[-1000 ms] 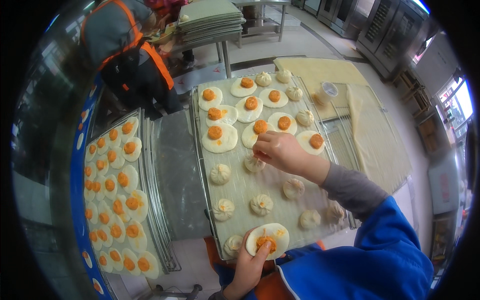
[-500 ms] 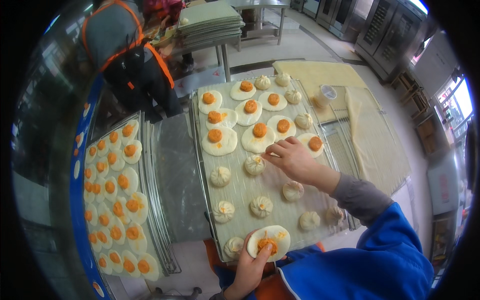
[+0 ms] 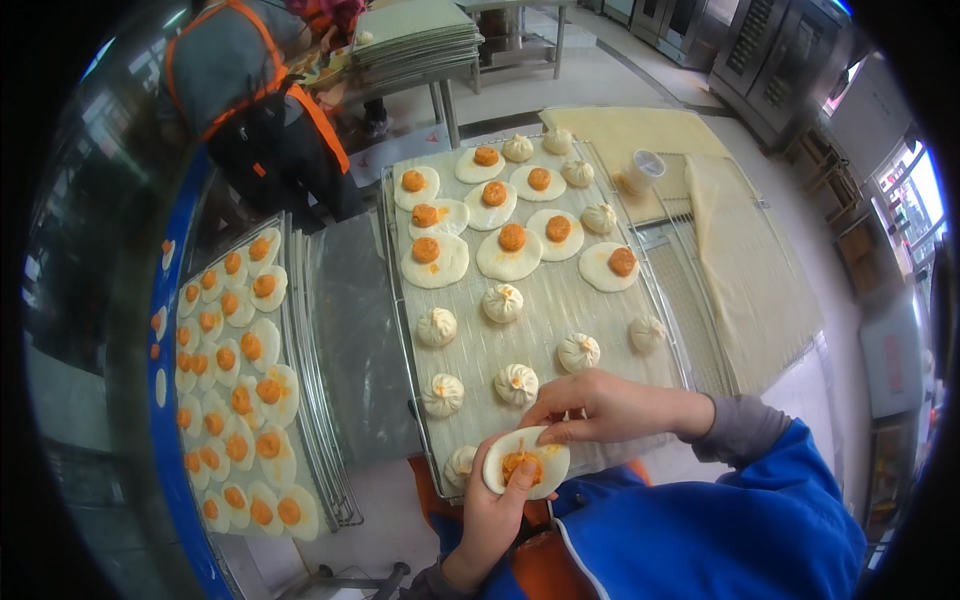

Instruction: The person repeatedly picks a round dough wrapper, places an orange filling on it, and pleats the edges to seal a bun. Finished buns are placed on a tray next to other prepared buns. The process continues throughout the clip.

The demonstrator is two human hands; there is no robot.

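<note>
a long metal tray (image 3: 560, 330) lined with a pale ribbed cloth lies lengthwise in front of the person, close enough that both hands work at its near end; it holds flat dough rounds topped with orange filling (image 3: 510, 250) in its far half and closed, pleated buns (image 3: 503, 302) in its near half, so open pieces and finished ones sit in separate zones. to the left, across a bare strip of steel table (image 3: 350, 320), a second tray (image 3: 235, 390) is packed edge to edge with more filled rounds, all of them open. to the right, a folded cream cloth (image 3: 740, 270) covers another rack, and a small lidded cup (image 3: 643, 170) stands on the cloth-covered surface beyond it. a person in a grey top and orange-strapped apron (image 3: 250, 110) stands at the far side by a stack of flat green trays (image 3: 415, 30). the left hand (image 3: 490, 515) is cupped palm up just off the near rim of the long tray, cradling one dough round with filling (image 3: 525, 463), thumb pressed on the orange centre to hold it down. the right hand (image 3: 600, 405) reaches in from the blue sleeve (image 3: 720, 530), its fingertips drawn together and pinching the far edge of that round, apparently to gather the dough into a pleat.
</note>
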